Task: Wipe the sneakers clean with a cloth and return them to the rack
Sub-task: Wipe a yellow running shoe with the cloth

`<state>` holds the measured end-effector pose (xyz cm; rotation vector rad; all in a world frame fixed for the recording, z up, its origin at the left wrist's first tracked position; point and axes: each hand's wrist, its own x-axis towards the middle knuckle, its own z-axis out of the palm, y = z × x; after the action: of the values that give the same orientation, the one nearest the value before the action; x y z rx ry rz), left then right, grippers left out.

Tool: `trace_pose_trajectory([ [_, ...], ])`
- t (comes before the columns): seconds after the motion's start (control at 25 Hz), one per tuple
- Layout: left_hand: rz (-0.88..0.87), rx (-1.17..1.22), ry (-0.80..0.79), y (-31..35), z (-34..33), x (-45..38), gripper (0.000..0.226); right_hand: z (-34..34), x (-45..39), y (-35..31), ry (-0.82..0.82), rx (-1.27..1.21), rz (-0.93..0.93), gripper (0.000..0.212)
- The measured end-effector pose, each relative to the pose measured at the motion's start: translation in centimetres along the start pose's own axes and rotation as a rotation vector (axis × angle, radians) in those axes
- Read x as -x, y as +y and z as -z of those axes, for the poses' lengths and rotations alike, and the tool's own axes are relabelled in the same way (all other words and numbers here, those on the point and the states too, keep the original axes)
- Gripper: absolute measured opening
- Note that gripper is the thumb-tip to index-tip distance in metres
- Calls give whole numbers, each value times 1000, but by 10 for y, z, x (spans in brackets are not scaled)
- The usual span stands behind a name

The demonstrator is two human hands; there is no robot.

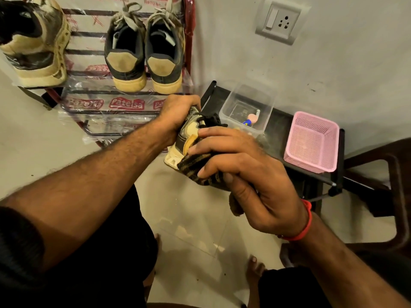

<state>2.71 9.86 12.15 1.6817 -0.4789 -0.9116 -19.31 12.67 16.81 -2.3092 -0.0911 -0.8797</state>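
Left hand (178,112) grips a sneaker (189,134) in mid-air before the rack (189,41); right hand (242,172) presses a cloth (195,167) to its side. Likely light, stiff-soled, soft-topped: best held around the upper.

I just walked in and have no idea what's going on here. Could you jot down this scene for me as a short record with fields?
activity: a person wipes a sneaker with a cloth
left hand: grips the cream and black sneaker in the air
right hand: presses a striped brown cloth against the sneaker's side
shoe rack: plastic-wrapped, holds a dark pair of sneakers and one matching cream sneaker
black shelf: a clear plastic box and a pink basket
wall: switch and socket plate
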Motion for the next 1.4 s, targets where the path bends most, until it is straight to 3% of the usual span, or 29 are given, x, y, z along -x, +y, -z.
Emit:
trace_pose_trajectory([
  [0.2,263,233,-260,-6,7,-5,10,21,3,10,46,-85,35,29],
  [0.32,305,287,-294,-6,6,-8,11,25,5,15,116,-201,5,16],
  [0.56,368,322,-299,-10,2,-5,16,21,6,17,235,-392,-35,29],
  [0.8,292,316,-263,-10,3,-1,18,20,10,26,304,-626,-166,25],
  [0.96,91,200,-248,6,12,-10,18,17,28,51,271,-423,-454,24],
  [1.08,26,327,-227,11,16,-2,26,23,26,54,507,-574,-586,28],
  [1.2,-29,343,-260,-4,5,1,17,35,18,50,735,-788,-596,23],
  [1.28,-51,285,-250,-10,2,-1,23,26,14,41,660,-691,-562,22],
  [1.32,-38,286,-240,-9,3,-3,31,17,12,34,532,-577,-516,23],
  [1.4,-28,386,-266,-4,0,1,39,-2,10,18,127,-263,-306,24],
])
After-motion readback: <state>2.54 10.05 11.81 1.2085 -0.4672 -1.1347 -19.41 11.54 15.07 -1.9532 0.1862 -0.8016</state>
